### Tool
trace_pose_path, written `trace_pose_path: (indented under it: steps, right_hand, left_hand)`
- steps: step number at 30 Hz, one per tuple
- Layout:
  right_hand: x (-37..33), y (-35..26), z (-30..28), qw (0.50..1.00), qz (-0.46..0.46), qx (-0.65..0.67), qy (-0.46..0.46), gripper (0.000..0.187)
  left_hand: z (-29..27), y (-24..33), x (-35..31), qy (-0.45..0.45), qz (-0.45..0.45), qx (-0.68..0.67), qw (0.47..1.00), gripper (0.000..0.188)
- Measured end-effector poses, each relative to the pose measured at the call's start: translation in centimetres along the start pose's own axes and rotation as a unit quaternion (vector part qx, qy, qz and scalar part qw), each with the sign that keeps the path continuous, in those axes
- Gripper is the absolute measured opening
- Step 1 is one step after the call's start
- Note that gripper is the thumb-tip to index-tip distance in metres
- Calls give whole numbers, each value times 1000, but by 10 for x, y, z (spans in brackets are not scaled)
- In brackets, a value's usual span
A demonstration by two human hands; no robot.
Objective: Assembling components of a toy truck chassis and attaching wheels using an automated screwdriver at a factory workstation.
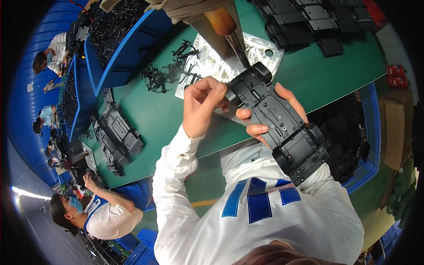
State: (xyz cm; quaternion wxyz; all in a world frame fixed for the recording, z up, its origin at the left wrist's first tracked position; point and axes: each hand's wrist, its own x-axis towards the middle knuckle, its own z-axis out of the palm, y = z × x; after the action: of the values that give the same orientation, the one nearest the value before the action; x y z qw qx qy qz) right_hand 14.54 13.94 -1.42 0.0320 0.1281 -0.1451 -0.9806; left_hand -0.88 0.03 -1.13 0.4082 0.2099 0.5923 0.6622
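Observation:
A black plastic toy-car chassis (276,117) is tilted over the table's near edge, its underside with molded ribs and holes facing me. My right hand (291,104) cradles it from beneath, fingers curled over its left side and thumb along its right. At its far left corner my left hand (205,104) is closed, thumb and forefinger pinched against the wheel arch; whether a small part sits between them is hidden. An orange-handled tool (221,22) with a metal shaft points down at the chassis's far end, its tip close to or touching it.
Small black parts (154,78) lie on the green table (198,137) beside a shiny metal sheet (260,42). Blue bins (117,66) of parts stand left. More chassis are stacked left (117,132) and far right (309,20). A blue crate (373,132) sits right; a masked co-worker (106,212) works left.

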Motion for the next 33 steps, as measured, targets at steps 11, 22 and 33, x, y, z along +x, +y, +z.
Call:
trace_pose_path:
  steps: [11, 22, 33]
  right_hand:
    - [0, -1, 3, 1000, 15, 15, 15, 51]
    - [-1, 2, 7, 1000, -5, 4, 14, 51]
    - [-1, 0, 6, 1000, 2, 13, 19, 51]
  left_hand:
    - [1, 1, 0, 4, -1, 2, 1000, 25]
    - [0, 1, 0, -1, -2, -5, 1000, 23]
    - [0, 0, 1, 0, -1, -6, 1000, 23]
